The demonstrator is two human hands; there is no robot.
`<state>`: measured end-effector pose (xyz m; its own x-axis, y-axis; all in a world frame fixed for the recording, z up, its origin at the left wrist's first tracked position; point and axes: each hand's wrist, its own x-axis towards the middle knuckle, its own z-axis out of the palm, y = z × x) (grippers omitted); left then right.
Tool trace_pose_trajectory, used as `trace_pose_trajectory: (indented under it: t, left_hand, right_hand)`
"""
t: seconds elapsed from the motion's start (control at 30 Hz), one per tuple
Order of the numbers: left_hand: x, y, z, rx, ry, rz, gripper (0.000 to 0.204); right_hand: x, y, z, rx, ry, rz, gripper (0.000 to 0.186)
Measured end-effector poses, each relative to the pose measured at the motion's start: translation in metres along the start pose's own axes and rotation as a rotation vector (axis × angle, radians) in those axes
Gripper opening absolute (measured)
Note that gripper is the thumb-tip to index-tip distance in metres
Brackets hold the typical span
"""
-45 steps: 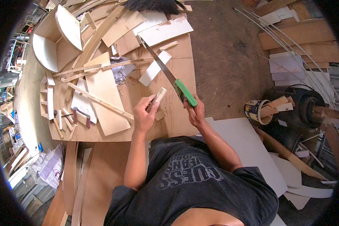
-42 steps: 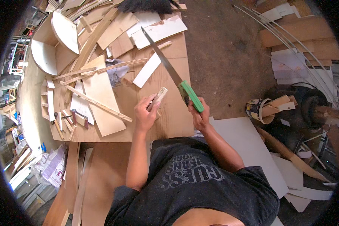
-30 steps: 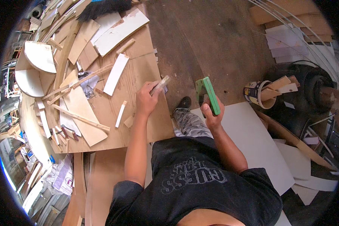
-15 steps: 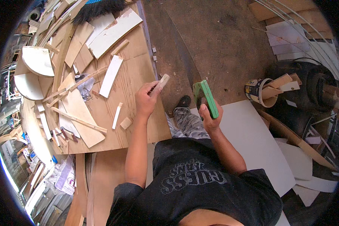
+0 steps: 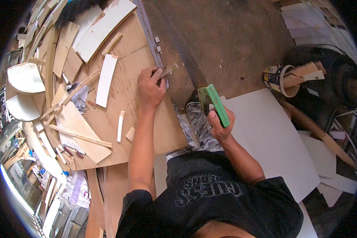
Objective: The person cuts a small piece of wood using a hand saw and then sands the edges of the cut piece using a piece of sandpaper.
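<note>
Small wood offcut (image 5: 169, 70) pinched between fingers of left hand (image 5: 150, 88) at plywood board (image 5: 162, 131) edge, long axis pointed toward 2 o'clock, green saw handle (image 5: 215, 104) clamped in right hand (image 5: 220, 125), long axis running 11 to 5 o'clock, blade hidden.

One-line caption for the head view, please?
Left hand pinches a small wood offcut at the plywood bench edge; right hand holds a green-handled saw.

A plywood worktop (image 5: 123, 99) fills the nine o'clock side, strewn with offcuts: a narrow white strip (image 5: 106, 80) at ten o'clock, a curved white panel (image 5: 104, 27) at eleven, thin wooden battens (image 5: 80, 136) lower down. At two o'clock stands a bucket (image 5: 279, 79) (wood scraps poking out). A large white board (image 5: 273, 139) lies at four o'clock.
</note>
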<state>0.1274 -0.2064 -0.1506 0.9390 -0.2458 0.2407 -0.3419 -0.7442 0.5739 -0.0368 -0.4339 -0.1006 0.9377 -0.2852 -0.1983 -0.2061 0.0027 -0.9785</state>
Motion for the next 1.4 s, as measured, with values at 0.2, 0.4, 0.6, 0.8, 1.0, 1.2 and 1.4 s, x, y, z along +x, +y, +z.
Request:
trace_pose_trajectory:
  t: [0.2,0.4,0.6,0.8,1.0,1.2,1.4]
  left_hand:
    - [0.003,-0.01,0.005,0.093,-0.053,0.102,0.033]
    - [0.004,-0.009,-0.001,0.071,-0.077,0.1,0.032]
    - [0.004,-0.01,-0.002,0.043,-0.013,0.119,0.03]
    - [0.0,-0.019,0.003,0.041,-0.01,0.14,0.029]
    - [-0.001,-0.021,0.004,0.014,-0.024,0.136,0.029]
    - [0.002,-0.021,0.005,-0.028,0.007,0.162,0.025]
    - [0.001,-0.023,0.005,0.02,-0.039,0.127,0.025]
  right_hand:
    - [-0.004,-0.001,0.028,-0.065,-0.002,-0.142,0.023]
    - [-0.005,-0.003,0.059,-0.143,0.074,-0.177,0.018]
    - [-0.01,0.007,0.076,-0.139,0.132,-0.15,0.017]
    - [-0.016,0.014,0.088,-0.144,0.175,-0.162,0.017]
    - [-0.02,0.007,0.089,-0.186,0.19,-0.142,0.015]
    - [-0.013,-0.003,0.095,-0.215,0.189,-0.208,0.025]
    - [-0.014,-0.014,0.093,-0.27,0.17,-0.206,0.027]
